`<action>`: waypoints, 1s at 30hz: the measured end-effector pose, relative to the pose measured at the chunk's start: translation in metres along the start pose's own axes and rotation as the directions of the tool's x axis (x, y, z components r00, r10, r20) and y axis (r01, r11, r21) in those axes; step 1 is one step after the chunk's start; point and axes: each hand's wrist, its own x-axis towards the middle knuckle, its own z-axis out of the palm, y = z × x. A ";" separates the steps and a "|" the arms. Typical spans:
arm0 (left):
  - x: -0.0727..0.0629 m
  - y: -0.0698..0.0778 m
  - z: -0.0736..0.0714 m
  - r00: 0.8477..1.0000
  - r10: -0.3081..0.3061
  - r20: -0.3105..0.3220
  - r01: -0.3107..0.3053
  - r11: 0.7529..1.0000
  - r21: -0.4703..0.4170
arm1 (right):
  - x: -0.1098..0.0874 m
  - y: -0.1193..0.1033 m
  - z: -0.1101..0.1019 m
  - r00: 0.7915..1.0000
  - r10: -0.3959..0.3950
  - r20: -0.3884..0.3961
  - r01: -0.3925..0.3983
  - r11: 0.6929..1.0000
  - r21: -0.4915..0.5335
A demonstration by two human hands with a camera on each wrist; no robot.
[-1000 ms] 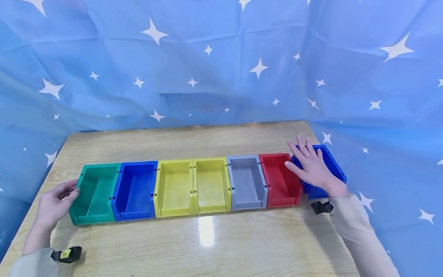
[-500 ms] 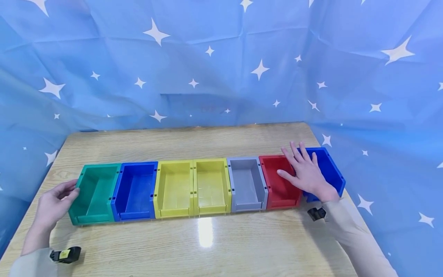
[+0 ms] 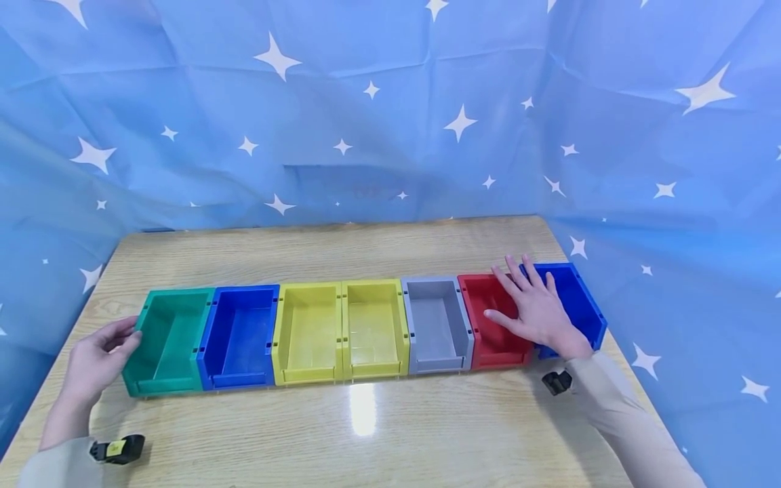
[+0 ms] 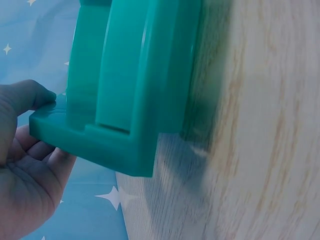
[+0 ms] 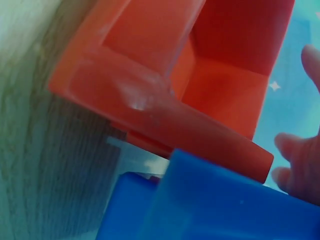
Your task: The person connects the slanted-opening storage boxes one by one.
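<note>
At the left end of a row of bins, my left hand (image 3: 97, 359) pinches the side rim of a green bin (image 3: 173, 332). In the left wrist view the thumb lies over that rim, with the fingers beneath it. At the other end my right hand (image 3: 539, 315) is spread wide, straight fingers above the seam between a red bin (image 3: 488, 298) and a blue bin (image 3: 576, 298). The blue bin sits slightly skewed beside the red one. In the right wrist view, the walls of the red bin (image 5: 150, 110) and the blue bin (image 5: 220, 200) nearly meet; finger contact is unclear.
Between the ends stand another blue bin (image 3: 244, 339), two yellow bins (image 3: 311, 332) and a grey bin (image 3: 434, 325), side by side on a wooden table (image 3: 274, 434). A blue star-patterned cloth (image 3: 366, 102) hangs behind and along the sides.
My right hand has moved left, from over the blue bin to partly over the red one. The right-hand blue bin has shifted slightly left and turned straighter. My left hand has stayed still.
</note>
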 end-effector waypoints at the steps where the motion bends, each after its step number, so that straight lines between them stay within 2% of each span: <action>1: -0.002 0.007 -0.001 1.000 -0.007 0.002 0.007 1.000 -0.010 | 0.000 0.000 0.001 1.000 -0.002 -0.001 0.002 1.000 0.003; 5: -0.012 0.041 -0.007 1.000 -0.002 0.012 0.002 1.000 -0.012 | 0.000 0.001 0.003 1.000 -0.010 0.002 0.010 1.000 0.000; 7: -0.014 0.049 -0.009 1.000 -0.003 0.022 0.003 1.000 -0.019 | 0.000 0.002 0.004 1.000 -0.015 -0.001 0.015 1.000 0.005; 9: -0.011 0.039 -0.007 1.000 0.005 0.012 -0.004 1.000 -0.007 | 0.000 0.002 0.005 1.000 -0.018 0.000 0.018 1.000 0.014; 14: 0.006 -0.019 0.003 1.000 0.010 -0.006 -0.009 1.000 0.022 | 0.000 0.002 0.006 1.000 -0.024 -0.005 0.024 0.999 0.032; 16: 0.010 -0.030 0.006 1.000 0.013 -0.009 -0.013 0.999 0.029 | 0.000 0.002 0.006 1.000 -0.025 -0.004 0.025 0.999 0.031; 21: 0.013 -0.030 0.009 0.998 0.038 -0.044 -0.036 0.999 0.036 | 0.000 0.002 0.008 1.000 -0.019 0.001 0.018 0.999 0.032; 24: 0.012 -0.028 0.008 0.997 0.060 -0.043 -0.059 0.998 0.018 | -0.001 0.002 0.012 1.000 -0.016 0.000 0.016 1.000 0.025; 30: 0.008 -0.025 0.007 0.997 0.049 -0.053 -0.047 0.998 0.046 | -0.001 0.003 0.023 1.000 -0.021 -0.006 0.021 0.999 0.041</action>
